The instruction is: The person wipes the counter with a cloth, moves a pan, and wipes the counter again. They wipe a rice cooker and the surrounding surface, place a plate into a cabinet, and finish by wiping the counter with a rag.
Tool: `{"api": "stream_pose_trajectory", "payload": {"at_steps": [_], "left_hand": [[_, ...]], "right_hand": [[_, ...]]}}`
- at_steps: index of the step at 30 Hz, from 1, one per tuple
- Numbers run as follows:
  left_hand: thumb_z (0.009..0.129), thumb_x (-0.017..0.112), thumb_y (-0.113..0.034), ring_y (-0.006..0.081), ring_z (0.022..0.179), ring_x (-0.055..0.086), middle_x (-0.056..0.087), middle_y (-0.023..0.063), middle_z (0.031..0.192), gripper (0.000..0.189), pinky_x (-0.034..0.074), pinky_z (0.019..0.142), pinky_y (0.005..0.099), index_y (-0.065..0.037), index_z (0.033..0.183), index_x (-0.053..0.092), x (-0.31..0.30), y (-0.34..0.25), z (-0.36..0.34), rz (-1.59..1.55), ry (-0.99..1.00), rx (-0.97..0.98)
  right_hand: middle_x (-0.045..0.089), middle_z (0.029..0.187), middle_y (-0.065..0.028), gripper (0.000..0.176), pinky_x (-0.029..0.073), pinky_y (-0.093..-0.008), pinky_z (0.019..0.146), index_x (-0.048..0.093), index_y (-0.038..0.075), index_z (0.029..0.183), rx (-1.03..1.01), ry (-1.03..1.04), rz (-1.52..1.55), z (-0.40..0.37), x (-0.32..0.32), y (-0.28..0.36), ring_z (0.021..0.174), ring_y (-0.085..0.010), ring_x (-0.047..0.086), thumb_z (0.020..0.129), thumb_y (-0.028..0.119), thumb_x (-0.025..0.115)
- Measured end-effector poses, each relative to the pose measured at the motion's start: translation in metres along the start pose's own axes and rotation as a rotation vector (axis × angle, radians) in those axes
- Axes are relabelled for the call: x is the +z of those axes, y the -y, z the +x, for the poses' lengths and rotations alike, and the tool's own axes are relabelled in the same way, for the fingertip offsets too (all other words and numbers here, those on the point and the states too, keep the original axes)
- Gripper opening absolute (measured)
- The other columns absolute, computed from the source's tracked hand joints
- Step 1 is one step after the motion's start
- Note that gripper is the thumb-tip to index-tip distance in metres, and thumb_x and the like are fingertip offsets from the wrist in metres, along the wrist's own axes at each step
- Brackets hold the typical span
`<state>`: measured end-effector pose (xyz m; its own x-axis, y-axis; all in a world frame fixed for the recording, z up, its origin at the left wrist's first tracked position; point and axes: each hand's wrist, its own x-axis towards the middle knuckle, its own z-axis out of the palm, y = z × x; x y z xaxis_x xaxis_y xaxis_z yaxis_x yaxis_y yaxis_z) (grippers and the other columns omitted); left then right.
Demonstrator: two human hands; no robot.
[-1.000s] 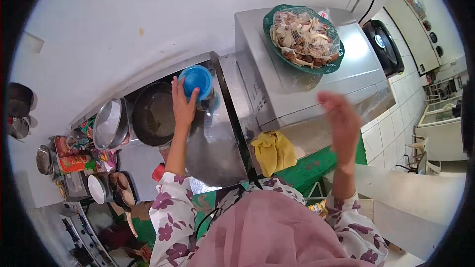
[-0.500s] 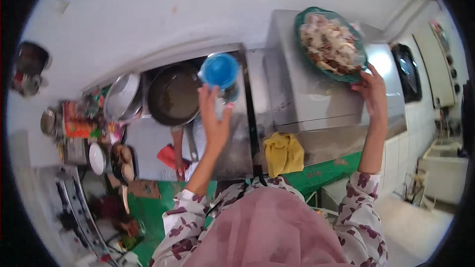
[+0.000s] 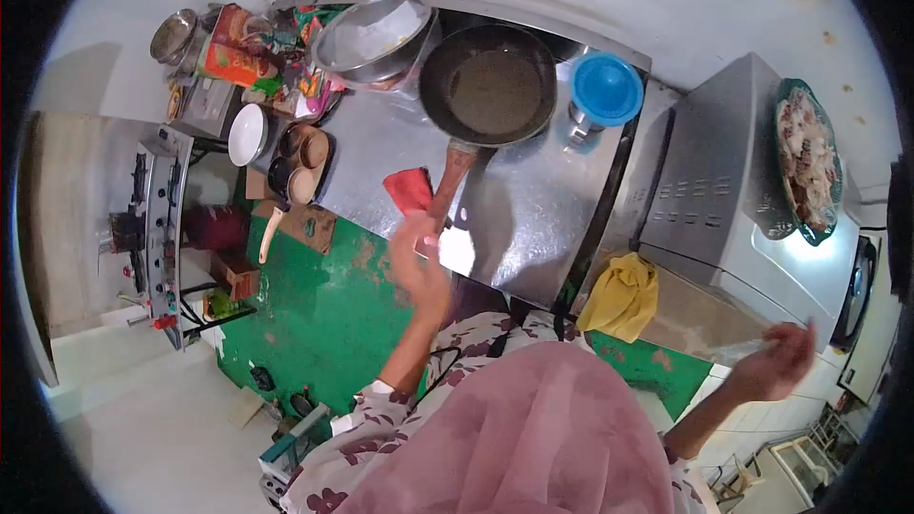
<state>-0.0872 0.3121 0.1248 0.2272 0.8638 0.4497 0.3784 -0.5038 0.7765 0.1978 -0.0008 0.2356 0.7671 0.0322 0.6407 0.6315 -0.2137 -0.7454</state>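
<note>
My left hand, smeared by motion, is right at the end of a frying pan's wooden handle. The dark frying pan has a thin layer of brownish liquid in it. Beside the handle lies a red cloth. My right hand hangs in the air with loosely bent fingers and nothing in it. Above it, a green plate heaped with pale and brown food sits on the grey boxy appliance.
A blue bowl stands right of the pan on the metal counter, a steel basin to its left. A yellow cloth hangs at the appliance's front. Farther left are a moulded pan, a white bowl and a gas stove.
My left hand has left the blue bowl and come to the pan handle. My right hand has let go of the green plate and dropped lower. The view has turned.
</note>
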Motion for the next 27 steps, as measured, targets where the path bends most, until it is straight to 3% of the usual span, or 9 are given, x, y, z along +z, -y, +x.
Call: {"api": "stream_pose_trajectory", "payload": {"at_steps": [3, 10, 13, 15, 17, 19, 22, 25, 27], "left_hand": [[0.085, 0.056, -0.008, 0.0329, 0.106, 0.052, 0.056, 0.0176, 0.111, 0.024, 0.037, 0.095, 0.0392, 0.001, 0.107, 0.057, -0.025, 0.047, 0.035, 0.051, -0.119, -0.205], [0.077, 0.065, -0.013, 0.0425, 0.122, 0.041, 0.049, 0.0223, 0.128, 0.044, 0.032, 0.102, 0.0474, -0.003, 0.118, 0.053, -0.007, 0.195, 0.062, 0.465, 0.363, 0.074], [0.077, 0.067, -0.017, 0.0386, 0.115, 0.049, 0.057, 0.0219, 0.115, 0.038, 0.038, 0.098, 0.0443, -0.006, 0.112, 0.056, -0.020, 0.197, 0.078, 0.452, 0.406, 0.230], [0.078, 0.068, -0.017, 0.0298, 0.091, 0.060, 0.062, 0.0162, 0.094, 0.028, 0.046, 0.079, 0.0380, -0.005, 0.100, 0.056, -0.045, 0.172, 0.090, 0.235, 0.626, -0.320], [0.078, 0.068, -0.015, 0.0261, 0.085, 0.060, 0.061, 0.0149, 0.089, 0.027, 0.046, 0.075, 0.0349, -0.005, 0.099, 0.055, -0.076, 0.164, 0.095, 0.100, 0.621, -0.363], [0.077, 0.068, -0.013, 0.0223, 0.079, 0.061, 0.060, 0.0136, 0.083, 0.027, 0.047, 0.071, 0.0318, -0.005, 0.099, 0.055, -0.111, 0.157, 0.095, -0.027, 0.624, -0.401], [0.078, 0.070, -0.009, 0.0092, 0.077, 0.050, 0.055, 0.0047, 0.078, 0.021, 0.042, 0.068, 0.0254, -0.002, 0.092, 0.055, -0.161, 0.147, 0.097, -0.287, 0.535, -0.331], [0.078, 0.071, -0.010, 0.0113, 0.090, 0.054, 0.060, 0.0044, 0.092, 0.027, 0.043, 0.081, 0.0275, -0.004, 0.100, 0.057, -0.201, 0.157, 0.103, -0.334, 0.595, -0.410], [0.078, 0.071, -0.014, 0.0184, 0.099, 0.055, 0.059, 0.0095, 0.101, 0.032, 0.042, 0.087, 0.0321, -0.003, 0.105, 0.057, -0.217, 0.179, 0.109, -0.267, 0.497, -0.352]], "right_hand": [[0.060, 0.079, -0.0102, 0.019, 0.043, -0.0263, 0.055, 0.060, -0.004, 0.105, 0.068, 0.270, 0.065, -0.053, 0.055, 0.038, 0.063, -0.0150, 0.053, 0.089, 0.005, 0.054], [0.062, 0.077, -0.0104, 0.012, 0.045, -0.0268, 0.060, 0.065, -0.001, 0.095, -0.085, 0.721, 0.070, -0.092, 0.137, 0.122, 0.067, -0.0183, 0.058, 0.083, 0.000, 0.062], [0.062, 0.078, -0.0094, 0.013, 0.045, -0.0268, 0.062, 0.066, 0.001, 0.095, 0.011, 0.719, 0.030, -0.120, 0.164, 0.147, 0.068, -0.0184, 0.058, 0.082, 0.001, 0.064], [0.063, 0.079, -0.0097, 0.014, 0.046, -0.0273, 0.063, 0.066, 0.001, 0.095, 0.111, 0.738, 0.070, -0.148, 0.191, 0.175, 0.069, -0.0192, 0.059, 0.082, 0.001, 0.064], [0.064, 0.090, -0.0133, 0.020, 0.047, -0.0310, 0.071, 0.065, 0.002, 0.100, 0.219, 0.856, 0.092, -0.180, 0.221, 0.186, 0.080, -0.0238, 0.062, 0.080, 0.002, 0.065], [0.063, 0.102, -0.0161, 0.029, 0.046, -0.0348, 0.079, 0.061, 0.003, 0.108, 0.096, 1.063, 0.039, -0.208, 0.268, 0.216, 0.093, -0.0281, 0.060, 0.080, 0.005, 0.067], [0.059, 0.111, -0.0175, 0.038, 0.045, -0.0370, 0.083, 0.057, 0.003, 0.116, -0.164, 0.998, 0.062, -0.261, 0.334, 0.234, 0.101, -0.0321, 0.057, 0.081, 0.015, 0.068], [0.064, 0.095, -0.0176, 0.036, 0.047, -0.0361, 0.077, 0.056, 0.001, 0.107, 0.293, 1.521, 0.239, -0.293, 0.372, 0.234, 0.088, -0.0303, 0.062, 0.083, 0.026, 0.065], [0.064, 0.090, -0.0168, 0.032, 0.047, -0.0351, 0.075, 0.056, 0.001, 0.104, 0.351, 1.483, 0.249, -0.308, 0.392, 0.231, 0.083, -0.0274, 0.063, 0.083, 0.024, 0.065]]}}
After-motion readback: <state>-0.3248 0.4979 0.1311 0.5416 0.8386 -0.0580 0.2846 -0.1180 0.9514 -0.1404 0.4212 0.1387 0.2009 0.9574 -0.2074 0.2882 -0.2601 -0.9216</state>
